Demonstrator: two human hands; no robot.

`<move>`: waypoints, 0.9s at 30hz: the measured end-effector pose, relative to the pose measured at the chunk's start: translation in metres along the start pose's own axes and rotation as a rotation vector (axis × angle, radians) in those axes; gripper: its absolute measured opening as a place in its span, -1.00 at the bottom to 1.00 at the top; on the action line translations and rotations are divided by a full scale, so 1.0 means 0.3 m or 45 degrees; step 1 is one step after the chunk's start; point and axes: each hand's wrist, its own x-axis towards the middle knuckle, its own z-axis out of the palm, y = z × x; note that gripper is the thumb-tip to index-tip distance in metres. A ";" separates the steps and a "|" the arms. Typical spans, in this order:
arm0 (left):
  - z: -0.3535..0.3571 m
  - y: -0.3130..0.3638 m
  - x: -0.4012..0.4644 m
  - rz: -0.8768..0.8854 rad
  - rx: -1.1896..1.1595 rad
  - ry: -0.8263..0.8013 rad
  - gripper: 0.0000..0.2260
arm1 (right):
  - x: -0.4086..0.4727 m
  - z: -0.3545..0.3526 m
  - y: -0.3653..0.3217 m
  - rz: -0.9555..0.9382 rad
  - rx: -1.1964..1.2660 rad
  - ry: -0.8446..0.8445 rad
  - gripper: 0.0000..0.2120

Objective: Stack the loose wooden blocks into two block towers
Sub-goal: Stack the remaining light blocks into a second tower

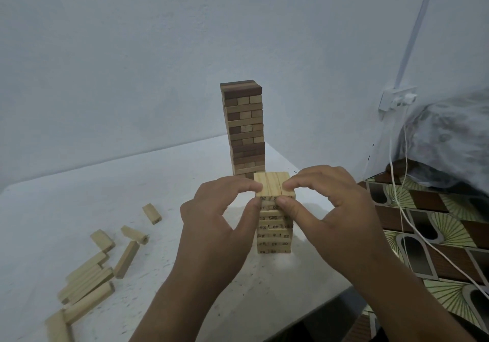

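Both your hands are at the top of the near tower (275, 222): your left hand (211, 225) pinches the top layer (274, 184) from the left, forefinger on the upper face and thumb on the front end, and your right hand (336, 209) mirrors it from the right, so the three pale blocks sit squeezed flush between them. From the head view, that pale tower stands near the table (158, 172) edge, with printed numbers on the block ends, though most are too blurred to read. Behind it, well apart from your fingers, the tall tower (243, 129) of mixed dark and pale blocks rises much higher and looks finished. Loose blocks (87, 280) lie scattered at the left of the table, so stacking is perhaps half done on the near tower. These blocks should be light, stiff and smooth; they will slide on one another readily, so take each by its long sides near the middle and press gently, since a hard squeeze could shove the layers below askew.
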 end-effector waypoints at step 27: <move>-0.198 -0.097 -0.087 -0.032 0.022 0.089 -0.86 | -0.034 0.087 -0.183 -0.223 0.081 -0.050 -0.82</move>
